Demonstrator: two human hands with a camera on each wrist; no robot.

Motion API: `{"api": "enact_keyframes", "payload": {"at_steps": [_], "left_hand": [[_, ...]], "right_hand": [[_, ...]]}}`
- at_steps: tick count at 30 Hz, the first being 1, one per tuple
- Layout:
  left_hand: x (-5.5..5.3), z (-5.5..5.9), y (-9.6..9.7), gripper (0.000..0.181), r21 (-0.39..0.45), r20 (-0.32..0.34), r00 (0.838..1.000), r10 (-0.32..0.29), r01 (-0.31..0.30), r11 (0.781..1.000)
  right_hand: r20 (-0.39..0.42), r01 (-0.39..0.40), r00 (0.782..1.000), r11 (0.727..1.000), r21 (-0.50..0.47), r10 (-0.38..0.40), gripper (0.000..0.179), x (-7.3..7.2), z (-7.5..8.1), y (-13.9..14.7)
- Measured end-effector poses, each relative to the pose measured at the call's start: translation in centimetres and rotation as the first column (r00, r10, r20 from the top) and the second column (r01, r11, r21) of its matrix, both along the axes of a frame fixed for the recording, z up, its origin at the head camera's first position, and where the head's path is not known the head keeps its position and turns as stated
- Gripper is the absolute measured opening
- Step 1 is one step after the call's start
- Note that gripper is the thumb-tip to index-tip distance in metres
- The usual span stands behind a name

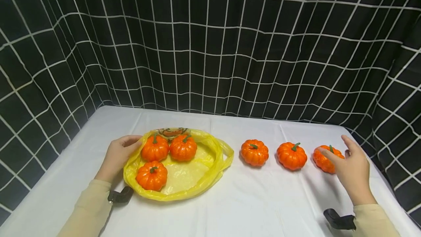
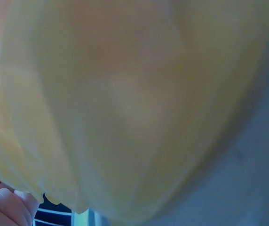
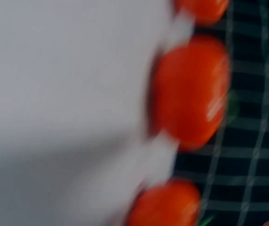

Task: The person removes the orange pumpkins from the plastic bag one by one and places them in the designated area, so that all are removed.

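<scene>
A yellow plastic bag (image 1: 194,195) lies spread on the table with its mouth facing up. Three small orange pumpkins with green stems are inside: one at the back left (image 1: 155,149), one beside it (image 1: 183,148) and one in front (image 1: 152,176). My left hand (image 1: 119,155) grips the bag's left rim; its fingertips are partly hidden by the plastic. To the right of the bag, three more pumpkins (image 1: 254,153) (image 1: 291,156) (image 1: 323,162) stand in a row. Over the rightmost one hovers my right hand (image 1: 354,169), thumb and fingers spread, holding nothing.
A white cloth covers the table (image 1: 256,204). Black curtains (image 1: 217,46) with a white grid rise behind it and at both sides. The bag's looped handle (image 1: 227,156) reaches toward the nearest loose pumpkin. Each wrist wears a black strap device (image 1: 338,220).
</scene>
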State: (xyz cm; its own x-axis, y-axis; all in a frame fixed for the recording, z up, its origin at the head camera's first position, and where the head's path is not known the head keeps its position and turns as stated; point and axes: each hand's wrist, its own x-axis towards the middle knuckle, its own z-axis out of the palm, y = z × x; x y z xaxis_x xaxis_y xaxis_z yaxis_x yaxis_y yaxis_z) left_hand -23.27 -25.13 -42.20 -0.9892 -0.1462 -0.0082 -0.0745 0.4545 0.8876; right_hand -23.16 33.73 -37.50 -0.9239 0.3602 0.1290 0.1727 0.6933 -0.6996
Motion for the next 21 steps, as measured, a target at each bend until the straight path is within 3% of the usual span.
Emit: {"api": "enact_keyframes", "payload": {"at_steps": [4, 8, 21], "left_hand": [[0.0, 0.3, 0.0, 0.045, 0.001, 0.000, 1.000, 0.004, -0.004, 1.000], [0.0, 0.3, 0.0, 0.044, 0.009, 0.001, 1.000, 0.005, -0.005, 1.000], [0.0, 0.2, 0.0, 0.044, 0.010, 0.026, 1.000, 0.000, 0.000, 1.000]], "right_hand": [[-0.064, -0.123, 0.991, 0.991, -0.046, 0.120, 0.086, 0.9, 1.8, -3.8], [-0.114, -0.242, 0.966, 0.967, -0.077, 0.233, 0.084, 1.3, 2.5, -6.5], [-0.102, -0.428, 0.904, 0.873, -0.236, 0.415, 0.075, 1.9, 1.2, -13.8]]}}
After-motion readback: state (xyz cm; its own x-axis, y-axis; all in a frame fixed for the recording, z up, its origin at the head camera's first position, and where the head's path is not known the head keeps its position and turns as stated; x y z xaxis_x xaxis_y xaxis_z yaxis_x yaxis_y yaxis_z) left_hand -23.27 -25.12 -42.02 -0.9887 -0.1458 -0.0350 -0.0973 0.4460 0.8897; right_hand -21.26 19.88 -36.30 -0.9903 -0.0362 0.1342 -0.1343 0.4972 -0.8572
